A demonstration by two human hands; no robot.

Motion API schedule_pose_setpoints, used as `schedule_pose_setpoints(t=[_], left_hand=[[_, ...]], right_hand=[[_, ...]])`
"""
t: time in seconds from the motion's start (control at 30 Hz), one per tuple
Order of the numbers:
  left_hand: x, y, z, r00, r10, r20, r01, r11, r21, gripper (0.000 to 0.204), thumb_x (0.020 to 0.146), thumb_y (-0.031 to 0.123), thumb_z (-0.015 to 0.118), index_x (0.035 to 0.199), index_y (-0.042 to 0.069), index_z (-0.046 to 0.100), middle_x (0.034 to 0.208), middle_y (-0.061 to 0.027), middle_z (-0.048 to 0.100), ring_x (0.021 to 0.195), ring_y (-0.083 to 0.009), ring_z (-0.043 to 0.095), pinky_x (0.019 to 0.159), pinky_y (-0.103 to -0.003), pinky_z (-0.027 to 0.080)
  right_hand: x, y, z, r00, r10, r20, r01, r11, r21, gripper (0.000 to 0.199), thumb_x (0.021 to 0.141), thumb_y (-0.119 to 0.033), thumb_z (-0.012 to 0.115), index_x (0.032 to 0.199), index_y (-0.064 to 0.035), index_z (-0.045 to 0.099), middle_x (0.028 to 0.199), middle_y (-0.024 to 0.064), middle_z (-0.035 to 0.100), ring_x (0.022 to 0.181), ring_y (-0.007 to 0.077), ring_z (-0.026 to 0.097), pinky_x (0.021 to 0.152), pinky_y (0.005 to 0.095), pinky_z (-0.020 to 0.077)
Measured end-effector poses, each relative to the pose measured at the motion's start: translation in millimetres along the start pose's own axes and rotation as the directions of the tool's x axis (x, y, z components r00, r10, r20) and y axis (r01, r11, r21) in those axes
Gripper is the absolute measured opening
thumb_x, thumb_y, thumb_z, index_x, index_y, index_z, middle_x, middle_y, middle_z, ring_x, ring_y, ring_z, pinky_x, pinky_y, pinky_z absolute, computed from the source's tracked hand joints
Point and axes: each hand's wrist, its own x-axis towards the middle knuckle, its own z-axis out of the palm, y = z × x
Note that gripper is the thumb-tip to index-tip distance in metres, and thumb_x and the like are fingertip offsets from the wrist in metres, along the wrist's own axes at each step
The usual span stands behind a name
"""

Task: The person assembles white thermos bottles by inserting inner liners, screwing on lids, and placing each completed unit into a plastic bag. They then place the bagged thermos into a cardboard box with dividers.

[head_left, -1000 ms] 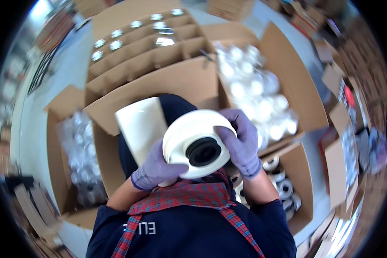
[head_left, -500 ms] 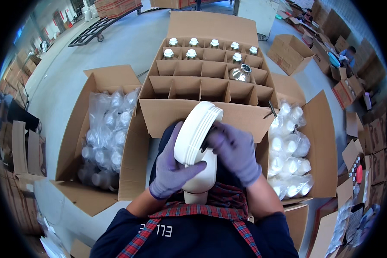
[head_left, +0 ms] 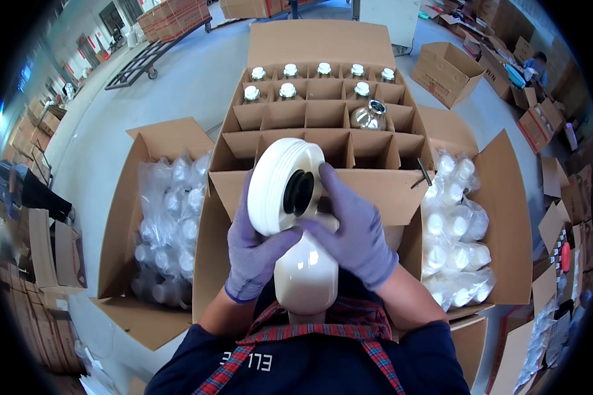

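I hold a white glass lamp shade [head_left: 302, 270] close to my chest, its wide round rim and dark central opening tilted up and away from me. My left hand [head_left: 254, 249], in a purple glove, grips its left side below the rim. My right hand [head_left: 353, 227], also gloved, wraps over the neck near the opening. In front of me stands an open cardboard box with dividers [head_left: 323, 135]; several cells at its far side hold capped items, and one clear glass piece [head_left: 369, 117] sits in a middle cell.
An open carton of plastic-wrapped glass pieces [head_left: 168, 217] stands at my left, another such carton [head_left: 458, 224] at my right. More cardboard boxes [head_left: 451, 69] lie on the grey floor beyond, with stacked flat cartons [head_left: 39, 263] at the left edge.
The shade has turned in my hands: its rim now faces up toward the divided box, and my view has lifted so that the whole box shows.
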Motion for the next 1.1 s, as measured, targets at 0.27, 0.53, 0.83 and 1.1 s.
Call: schedule_pose_setpoints(t=[0.27,0.53,0.83,1.1], left_hand=[[30.5,-2.9,7.6,0.998,-0.011,-0.064,0.023,0.982,0.189,0.09,0.076,-0.005,0.074,0.153,-0.003,0.026,0.133,-0.0145,0.058,0.122,-0.0215,0.058,0.103,-0.035,0.047],[61.6,-2.7,9.8,0.997,0.077,0.008,-0.077,0.979,0.191,0.093,0.074,-0.008,0.07,0.154,-0.001,0.023,0.137,-0.0159,0.053,0.123,-0.0238,0.057,0.099,-0.035,0.052],[75.1,-22.5,2.0,0.961,0.244,0.131,-0.277,0.858,0.432,0.094,0.076,-0.008,0.077,0.154,-0.002,0.024,0.141,-0.0135,0.052,0.128,-0.0227,0.053,0.107,-0.037,0.045],[82.0,-8.5,-2.3,0.995,0.097,0.034,-0.102,0.97,0.219,0.094,0.074,-0.004,0.072,0.154,-0.001,0.024,0.141,-0.0161,0.051,0.126,-0.0245,0.055,0.106,-0.037,0.047]], right_hand=[[44.0,12.6,-7.0,0.999,0.032,-0.033,-0.024,0.973,0.228,0.046,0.096,-0.033,0.062,0.127,0.0002,0.057,0.093,0.0172,0.071,0.088,0.0296,0.071,0.079,0.035,0.0559],[59.2,30.7,-8.2,0.985,0.083,0.15,-0.124,0.95,0.287,0.079,0.081,-0.017,0.076,0.149,-0.0078,0.036,0.124,0.0221,0.053,0.102,0.0388,0.062,0.09,0.0411,0.0541],[79.1,46.2,4.2,0.989,0.151,0.007,-0.149,0.964,0.222,0.055,0.083,-0.024,0.073,0.131,-0.0062,0.051,0.098,0.0166,0.063,0.091,0.0389,0.065,0.075,0.0444,0.0543],[77.7,59.0,12.5,0.988,-0.147,-0.049,0.138,0.978,-0.157,0.072,0.087,-0.037,0.072,0.139,0.0004,0.038,0.097,0.0237,0.066,0.093,0.0402,0.066,0.078,0.0466,0.0539]])
